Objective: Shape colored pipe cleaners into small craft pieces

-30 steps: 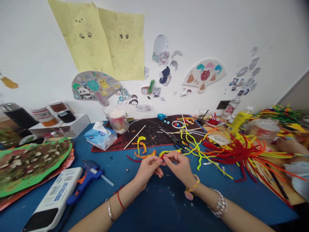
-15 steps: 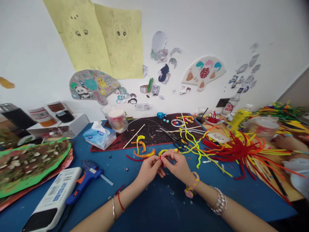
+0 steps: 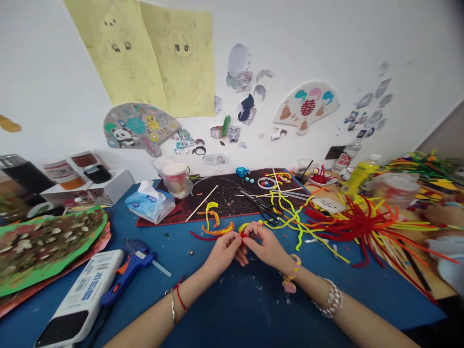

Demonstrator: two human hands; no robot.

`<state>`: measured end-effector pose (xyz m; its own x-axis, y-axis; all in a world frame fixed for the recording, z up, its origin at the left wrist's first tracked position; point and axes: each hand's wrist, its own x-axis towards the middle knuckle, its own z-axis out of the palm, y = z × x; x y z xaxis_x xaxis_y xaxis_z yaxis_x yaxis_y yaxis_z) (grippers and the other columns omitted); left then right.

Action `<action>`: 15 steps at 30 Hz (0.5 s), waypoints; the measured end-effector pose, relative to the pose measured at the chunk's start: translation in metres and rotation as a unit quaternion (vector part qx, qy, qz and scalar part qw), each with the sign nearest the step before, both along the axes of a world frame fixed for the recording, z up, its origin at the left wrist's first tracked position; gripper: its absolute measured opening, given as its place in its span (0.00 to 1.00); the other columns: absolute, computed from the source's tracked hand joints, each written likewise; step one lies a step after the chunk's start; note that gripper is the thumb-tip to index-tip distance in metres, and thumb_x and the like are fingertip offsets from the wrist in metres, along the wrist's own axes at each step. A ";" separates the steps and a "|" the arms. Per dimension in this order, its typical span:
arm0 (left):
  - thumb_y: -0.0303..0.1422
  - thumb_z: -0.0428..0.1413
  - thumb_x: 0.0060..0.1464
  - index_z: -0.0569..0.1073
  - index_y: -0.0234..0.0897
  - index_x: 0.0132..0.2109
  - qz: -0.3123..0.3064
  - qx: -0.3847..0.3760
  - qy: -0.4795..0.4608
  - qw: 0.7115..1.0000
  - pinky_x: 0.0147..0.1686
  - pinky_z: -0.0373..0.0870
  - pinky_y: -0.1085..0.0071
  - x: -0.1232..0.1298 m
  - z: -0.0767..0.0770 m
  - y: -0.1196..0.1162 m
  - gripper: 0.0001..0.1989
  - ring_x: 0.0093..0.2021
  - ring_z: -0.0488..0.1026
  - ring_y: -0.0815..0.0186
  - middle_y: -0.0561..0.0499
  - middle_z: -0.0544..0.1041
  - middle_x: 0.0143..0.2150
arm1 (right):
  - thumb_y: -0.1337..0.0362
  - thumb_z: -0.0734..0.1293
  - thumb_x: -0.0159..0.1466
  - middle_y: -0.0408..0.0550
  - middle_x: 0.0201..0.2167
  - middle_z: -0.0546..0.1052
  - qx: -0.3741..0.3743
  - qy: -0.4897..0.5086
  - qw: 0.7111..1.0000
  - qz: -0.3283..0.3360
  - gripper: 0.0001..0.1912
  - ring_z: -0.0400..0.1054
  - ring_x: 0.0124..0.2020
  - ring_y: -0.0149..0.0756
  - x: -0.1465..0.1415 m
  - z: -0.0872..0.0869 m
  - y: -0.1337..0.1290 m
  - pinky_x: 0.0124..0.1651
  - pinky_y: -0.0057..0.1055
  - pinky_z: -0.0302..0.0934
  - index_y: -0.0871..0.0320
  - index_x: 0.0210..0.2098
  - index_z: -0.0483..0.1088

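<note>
My left hand (image 3: 225, 251) and my right hand (image 3: 266, 245) meet over the blue table, fingertips pinched on a small red pipe cleaner piece (image 3: 242, 235). A yellow-green piece (image 3: 245, 225) shows just behind the fingers; whether it joins the red one is hard to tell. To the left of the fingers lie a red pipe cleaner (image 3: 203, 237) and curled yellow and orange pieces (image 3: 216, 232). Black scissors (image 3: 268, 210) rest beyond my right hand, beside long yellow-green pipe cleaners (image 3: 297, 227).
A blue glue gun (image 3: 130, 270), a white device (image 3: 81, 299) and a tissue pack (image 3: 150, 205) stand left. Red pipe cleaners (image 3: 357, 224) are heaped right, near a yellow bottle (image 3: 362, 174). A dark mat (image 3: 232, 205) lies behind. Another person's arm (image 3: 444, 215) shows far right.
My fingers have shifted slightly around the red piece, and more of it shows between them. The other person's arm at the far right has moved a little.
</note>
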<state>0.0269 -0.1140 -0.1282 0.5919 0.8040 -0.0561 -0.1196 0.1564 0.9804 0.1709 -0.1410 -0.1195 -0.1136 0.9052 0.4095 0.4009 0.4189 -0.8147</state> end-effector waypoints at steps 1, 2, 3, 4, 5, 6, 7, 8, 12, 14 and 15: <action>0.43 0.51 0.50 0.62 0.33 0.31 -0.004 -0.001 0.001 1.000 0.18 0.67 0.74 0.000 -0.001 0.000 0.15 0.19 0.71 0.69 0.54 0.69 0.22 | 0.67 0.60 0.58 0.43 0.28 0.67 -0.006 0.005 1.000 -0.001 0.03 0.62 0.31 0.31 -0.001 -0.002 0.000 0.36 0.29 0.58 0.57 0.28 0.61; 0.43 0.50 0.50 0.62 0.33 0.31 -0.004 -0.001 0.001 1.000 0.17 0.66 0.75 0.000 -0.002 0.001 0.15 0.18 0.71 0.69 0.55 0.69 0.21 | 0.67 0.59 0.58 0.43 0.28 0.67 -0.011 0.007 1.000 0.000 0.03 0.62 0.31 0.31 -0.001 -0.003 0.001 0.36 0.29 0.59 0.57 0.28 0.61; 0.42 0.50 0.50 0.62 0.34 0.31 -0.001 -0.001 0.002 1.000 0.17 0.66 0.75 0.000 -0.003 0.001 0.14 0.18 0.71 0.69 0.55 0.69 0.21 | 0.66 0.59 0.59 0.44 0.28 0.67 -0.012 0.001 1.000 0.004 0.03 0.63 0.31 0.31 0.000 -0.004 0.003 0.36 0.29 0.59 0.57 0.28 0.61; 0.43 0.50 0.50 0.61 0.34 0.30 0.006 -0.001 0.003 1.000 0.17 0.65 0.76 0.000 -0.004 0.001 0.15 0.17 0.71 0.69 0.55 0.69 0.20 | 0.66 0.58 0.59 0.44 0.29 0.67 -0.004 -0.015 1.000 0.007 0.03 0.63 0.31 0.31 0.002 -0.005 0.005 0.36 0.29 0.60 0.57 0.29 0.61; 0.43 0.50 0.50 0.61 0.34 0.30 0.015 -0.001 0.005 1.000 0.17 0.65 0.76 -0.001 -0.004 0.002 0.15 0.17 0.70 0.69 0.55 0.69 0.19 | 0.66 0.58 0.60 0.45 0.30 0.68 0.016 -0.041 0.999 0.001 0.03 0.64 0.33 0.32 0.006 -0.005 0.009 0.37 0.30 0.60 0.57 0.31 0.61; 0.43 0.50 0.50 0.61 0.34 0.29 0.024 -0.003 0.005 1.000 0.17 0.65 0.76 -0.001 -0.004 0.002 0.15 0.17 0.70 0.69 0.55 0.68 0.18 | 0.66 0.58 0.60 0.46 0.32 0.69 0.040 -0.077 0.996 -0.014 0.04 0.64 0.35 0.34 0.012 -0.004 0.014 0.39 0.32 0.59 0.58 0.32 0.62; 0.43 0.50 0.50 0.61 0.34 0.28 0.032 -0.008 0.006 0.999 0.17 0.65 0.76 -0.001 -0.004 0.003 0.16 0.17 0.70 0.69 0.55 0.68 0.17 | 0.67 0.57 0.59 0.48 0.34 0.70 0.074 -0.122 0.989 -0.044 0.05 0.64 0.38 0.36 0.020 -0.004 0.020 0.42 0.34 0.58 0.58 0.34 0.63; 0.44 0.50 0.50 0.61 0.34 0.27 0.040 -0.014 0.005 0.999 0.17 0.65 0.76 -0.002 -0.004 0.003 0.16 0.17 0.70 0.69 0.55 0.68 0.16 | 0.67 0.57 0.59 0.51 0.39 0.69 0.109 -0.166 0.975 -0.100 0.08 0.62 0.43 0.39 0.031 -0.003 0.027 0.46 0.37 0.56 0.59 0.37 0.64; 0.44 0.51 0.50 0.62 0.33 0.26 0.060 -0.038 -0.004 0.997 0.18 0.65 0.76 -0.004 -0.003 0.006 0.16 0.17 0.70 0.69 0.54 0.68 0.17 | 0.64 0.59 0.58 0.56 0.40 0.70 -0.009 -0.372 0.889 -0.267 0.12 0.61 0.44 0.42 0.080 -0.006 0.050 0.46 0.35 0.53 0.62 0.39 0.66; 0.43 0.51 0.49 0.63 0.33 0.27 0.065 -0.045 -0.014 0.997 0.18 0.65 0.76 -0.005 -0.003 0.008 0.16 0.18 0.70 0.69 0.54 0.68 0.18 | 0.62 0.62 0.55 0.55 0.33 0.71 -0.042 -0.396 0.876 -0.273 0.11 0.62 0.39 0.42 0.099 -0.008 0.055 0.42 0.34 0.55 0.62 0.34 0.69; 0.43 0.51 0.49 0.63 0.33 0.28 0.067 -0.047 -0.018 0.996 0.18 0.64 0.76 -0.005 -0.004 0.009 0.15 0.17 0.70 0.70 0.54 0.68 0.19 | 0.61 0.63 0.54 0.54 0.31 0.71 -0.051 -0.402 0.872 -0.274 0.11 0.63 0.38 0.42 0.105 -0.009 0.057 0.40 0.34 0.55 0.62 0.33 0.69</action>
